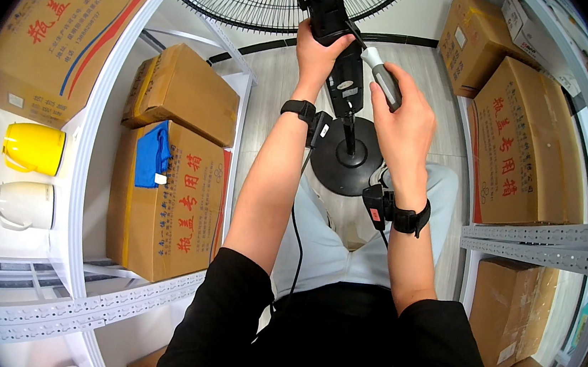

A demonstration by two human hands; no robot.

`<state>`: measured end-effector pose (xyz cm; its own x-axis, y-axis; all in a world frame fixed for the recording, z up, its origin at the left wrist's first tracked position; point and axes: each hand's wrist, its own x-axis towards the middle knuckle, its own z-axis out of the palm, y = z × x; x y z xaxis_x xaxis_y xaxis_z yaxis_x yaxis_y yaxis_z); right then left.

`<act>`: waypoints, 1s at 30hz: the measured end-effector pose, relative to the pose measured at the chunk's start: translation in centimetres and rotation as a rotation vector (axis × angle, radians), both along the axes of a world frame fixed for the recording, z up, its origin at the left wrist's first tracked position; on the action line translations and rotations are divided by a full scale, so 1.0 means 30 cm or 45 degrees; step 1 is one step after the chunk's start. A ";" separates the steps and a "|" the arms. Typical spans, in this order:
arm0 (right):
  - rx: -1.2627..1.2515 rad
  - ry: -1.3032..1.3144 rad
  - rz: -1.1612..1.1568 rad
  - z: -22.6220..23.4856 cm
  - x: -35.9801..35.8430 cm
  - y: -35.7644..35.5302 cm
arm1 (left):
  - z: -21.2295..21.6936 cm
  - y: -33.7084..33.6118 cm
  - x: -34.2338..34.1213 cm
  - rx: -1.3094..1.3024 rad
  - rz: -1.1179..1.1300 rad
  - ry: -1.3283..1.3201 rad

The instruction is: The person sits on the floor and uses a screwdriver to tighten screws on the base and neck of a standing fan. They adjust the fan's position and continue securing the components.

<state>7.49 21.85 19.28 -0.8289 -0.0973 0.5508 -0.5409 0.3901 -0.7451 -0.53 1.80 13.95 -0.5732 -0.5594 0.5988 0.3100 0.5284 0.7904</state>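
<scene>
A black standing fan (pixel 348 82) rises in front of me, its wire cage cut off by the top of the view. My left hand (pixel 318 51) is wrapped around the fan's neck, just below the motor housing. In my right hand (pixel 406 116) is a screwdriver (pixel 382 77) with a white and grey handle. Its shaft points up and left to the side of the fan's neck; whether the tip sits in a screw is too small to tell. The round black base (pixel 345 174) rests on the floor between my legs.
White metal shelves (pixel 82 183) on the left hold cardboard boxes (pixel 187 97), a blue cloth (pixel 153 156), a yellow jug (pixel 34 147) and a white jug (pixel 25 204). More boxes (pixel 527 147) fill the right rack. A black cable (pixel 295 234) hangs from my left wrist strap.
</scene>
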 end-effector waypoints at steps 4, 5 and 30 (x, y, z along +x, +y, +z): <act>0.045 0.076 -0.030 -0.011 -0.007 0.001 | -0.004 -0.013 0.002 -0.057 0.012 -0.037; 0.056 0.095 -0.055 -0.005 -0.005 0.001 | -0.004 -0.018 0.001 -0.069 0.005 -0.027; -0.016 -0.196 0.051 0.010 -0.052 0.003 | 0.009 0.008 0.003 -0.002 -0.022 0.055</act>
